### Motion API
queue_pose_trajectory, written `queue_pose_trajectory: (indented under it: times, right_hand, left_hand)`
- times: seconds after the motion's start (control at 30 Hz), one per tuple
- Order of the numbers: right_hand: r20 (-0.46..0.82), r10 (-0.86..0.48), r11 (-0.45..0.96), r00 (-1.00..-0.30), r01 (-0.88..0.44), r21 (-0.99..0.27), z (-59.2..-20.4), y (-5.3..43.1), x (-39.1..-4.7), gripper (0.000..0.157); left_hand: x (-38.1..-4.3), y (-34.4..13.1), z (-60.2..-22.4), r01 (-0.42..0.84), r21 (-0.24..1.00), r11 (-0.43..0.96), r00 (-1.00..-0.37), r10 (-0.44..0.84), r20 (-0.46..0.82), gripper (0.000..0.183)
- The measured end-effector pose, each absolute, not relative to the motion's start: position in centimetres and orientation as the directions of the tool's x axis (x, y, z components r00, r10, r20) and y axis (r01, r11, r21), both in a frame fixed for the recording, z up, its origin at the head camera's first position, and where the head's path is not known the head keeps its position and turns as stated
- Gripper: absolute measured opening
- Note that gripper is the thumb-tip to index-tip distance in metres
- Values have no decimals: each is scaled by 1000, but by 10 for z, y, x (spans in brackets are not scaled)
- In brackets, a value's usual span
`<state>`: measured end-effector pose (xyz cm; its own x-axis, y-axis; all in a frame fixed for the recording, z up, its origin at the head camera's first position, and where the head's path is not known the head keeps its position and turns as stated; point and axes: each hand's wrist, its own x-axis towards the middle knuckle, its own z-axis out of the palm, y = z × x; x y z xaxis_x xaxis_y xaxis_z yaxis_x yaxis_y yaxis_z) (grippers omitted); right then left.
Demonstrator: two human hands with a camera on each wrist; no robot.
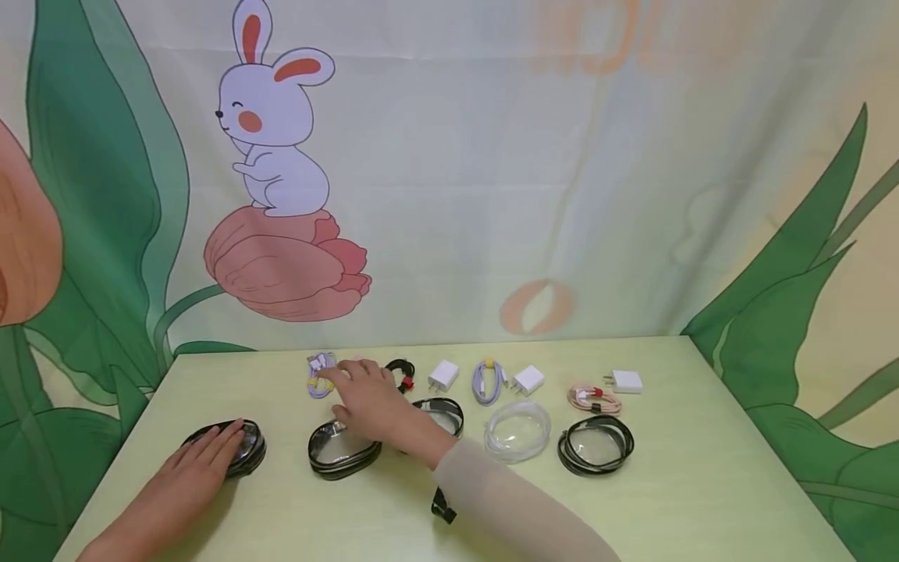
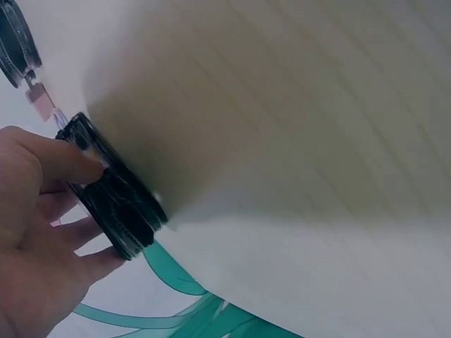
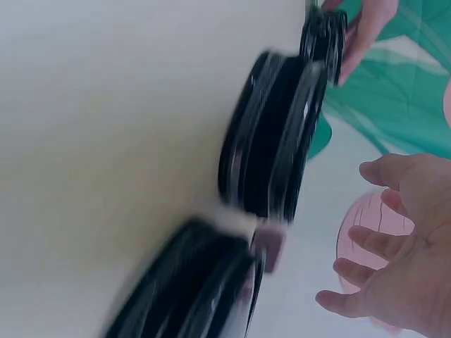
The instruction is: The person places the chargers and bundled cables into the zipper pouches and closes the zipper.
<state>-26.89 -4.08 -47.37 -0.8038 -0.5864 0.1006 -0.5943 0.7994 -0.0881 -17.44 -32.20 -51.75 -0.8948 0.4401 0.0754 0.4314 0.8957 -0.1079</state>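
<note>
At the table's left side my left hand (image 1: 200,464) grips a coiled black cable (image 1: 254,457). In the left wrist view the thumb lies on one side of this coil (image 2: 116,201) and the fingers on the other. My right hand (image 1: 368,402) is stretched over the middle of the table, fingers spread and holding nothing. It overlaps a second black cable coil (image 1: 344,471) in the head view. The right wrist view shows the loosely spread right hand (image 3: 423,246) apart from the black coils (image 3: 271,134).
Behind lie a lilac cable (image 1: 321,361), a small black cable (image 1: 402,365), another lilac cable (image 1: 479,384), a pink cable (image 1: 583,403) and white plug adapters (image 1: 444,375). A clear-white coil (image 1: 517,455) and black coil (image 1: 595,471) stand right. A black connector (image 1: 442,509) pokes out below the right forearm.
</note>
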Motion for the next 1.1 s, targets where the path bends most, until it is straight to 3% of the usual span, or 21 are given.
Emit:
queue_pose_trajectory:
  times: [0.27, 0.4, 0.57, 0.77, 0.9, 1.1]
  right_hand:
    - [57, -565, 815, -823, -567, -121, -465, -7, -280, 51]
    - [49, -573, 811, -818, -574, -112, -463, 0, -285, 50]
    - [47, -586, 803, -809, -587, -101, -463, 4, -291, 49]
    - [33, -590, 802, -806, -591, -84, -461, 3, -295, 49]
    - [3, -596, 801, -803, -594, -75, -463, 1, -296, 50]
    - [-12, -606, 794, -795, -604, -62, -468, -3, -296, 51]
  left_hand:
    - [-179, -296, -506, 396, -26, 918, -912, 396, 103, 45]
    - [-184, -271, -499, 450, -12, 893, -883, 446, 145, 44]
    - [-193, -244, -495, 621, 26, 784, -774, 607, 179, 46]
    - [-207, -231, -494, 791, 77, 607, -611, 780, 134, 67]
    - [-213, -230, -496, 833, 115, 541, -552, 827, 107, 77]
    - [-218, -232, -504, 871, 60, 487, -491, 867, 87, 79]
